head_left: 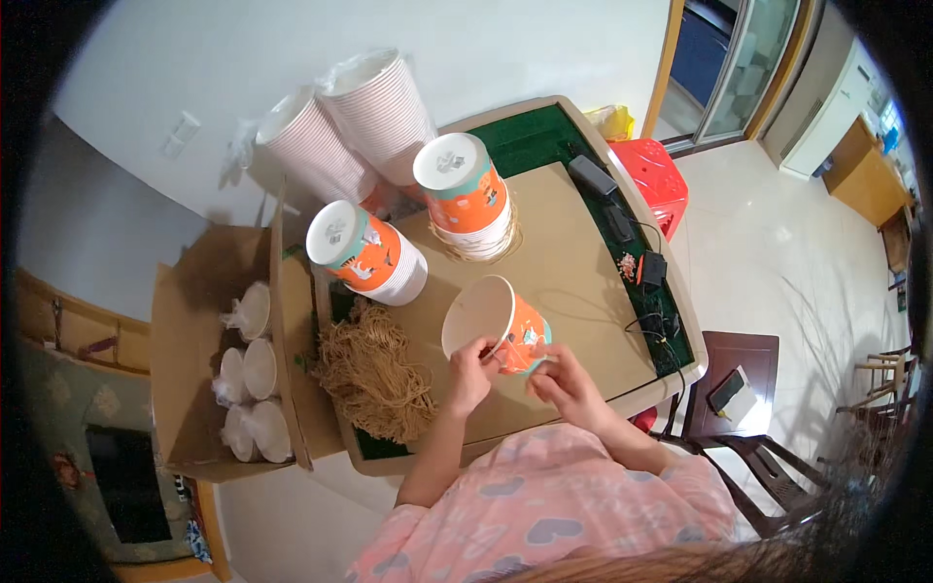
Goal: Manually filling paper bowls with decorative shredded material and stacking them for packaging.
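one tapered paper cup [503,319], left fingers [474,359] gripping it, right fingers [558,373] curled, grasp unclear, shaggy twine [374,371]

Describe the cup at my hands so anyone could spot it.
On the table, beyond the pink top, find the left hand and right hand. At their fingertips is the orange-and-teal cup: lone, tilted, its white mouth open, unlike the upside-down stacks beyond.

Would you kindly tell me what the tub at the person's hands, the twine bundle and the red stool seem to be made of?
Tub: probably coated paperboard; thin wall, smooth white inside, printed outside.
Twine bundle: likely jute or similar fibre, matt; tan, fuzzy-looking strands.
Red stool: most likely moulded plastic; even colour, glossy highlights.
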`<act>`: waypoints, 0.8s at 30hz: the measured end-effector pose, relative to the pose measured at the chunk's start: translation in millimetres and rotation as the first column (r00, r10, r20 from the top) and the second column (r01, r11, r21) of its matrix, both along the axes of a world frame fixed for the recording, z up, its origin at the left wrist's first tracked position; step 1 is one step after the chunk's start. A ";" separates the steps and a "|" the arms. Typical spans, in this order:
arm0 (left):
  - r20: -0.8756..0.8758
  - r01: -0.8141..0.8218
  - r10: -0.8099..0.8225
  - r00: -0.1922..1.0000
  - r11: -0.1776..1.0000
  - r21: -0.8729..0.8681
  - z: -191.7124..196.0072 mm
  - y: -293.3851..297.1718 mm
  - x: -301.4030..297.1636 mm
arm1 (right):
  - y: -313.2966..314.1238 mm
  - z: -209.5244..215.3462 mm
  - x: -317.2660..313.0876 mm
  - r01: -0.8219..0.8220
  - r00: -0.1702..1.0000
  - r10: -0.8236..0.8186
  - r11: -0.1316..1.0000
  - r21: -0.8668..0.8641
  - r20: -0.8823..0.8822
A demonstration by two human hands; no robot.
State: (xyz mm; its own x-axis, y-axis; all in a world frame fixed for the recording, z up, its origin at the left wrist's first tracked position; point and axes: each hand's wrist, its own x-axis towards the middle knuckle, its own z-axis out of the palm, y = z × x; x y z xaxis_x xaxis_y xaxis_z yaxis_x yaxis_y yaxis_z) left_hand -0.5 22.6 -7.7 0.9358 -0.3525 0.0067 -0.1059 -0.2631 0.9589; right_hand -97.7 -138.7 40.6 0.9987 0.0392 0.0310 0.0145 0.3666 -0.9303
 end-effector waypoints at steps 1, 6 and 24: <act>0.058 0.007 -0.016 0.998 0.990 0.140 10.4 -0.2 -1.6 | -2.3 -8.1 4.9 -0.067 0.991 0.059 0.995 -0.072 -0.118; 0.034 -0.012 0.004 0.999 0.972 0.236 9.3 10.6 -6.6 | 10.0 -50.4 12.0 0.003 0.989 -0.017 0.996 -0.091 -0.146; 0.216 -0.303 0.242 0.946 0.895 0.326 1.5 33.9 -6.1 | -22.0 -26.4 -3.2 0.144 0.970 -0.083 0.954 0.264 -0.227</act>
